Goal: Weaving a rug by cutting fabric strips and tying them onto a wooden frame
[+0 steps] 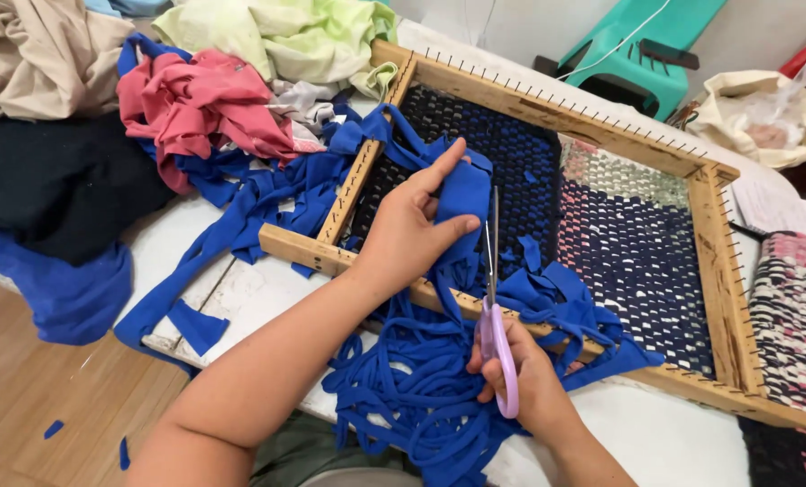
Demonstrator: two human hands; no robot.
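- On the white bench [267, 298], a square wooden loom [547, 113] studded with nails carries a dark woven mat.
- Left hand [407, 230] grips a soft blue fabric strip [464, 203] over the loom.
- Right hand [529, 379] clasps lilac-handled scissors [495, 307], blades against the strip.

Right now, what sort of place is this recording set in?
Probably a home craft or weaving workspace: a wooden loom frame with a woven mat, heaps of fabric scraps, and hands cutting a blue cloth strip with scissors.
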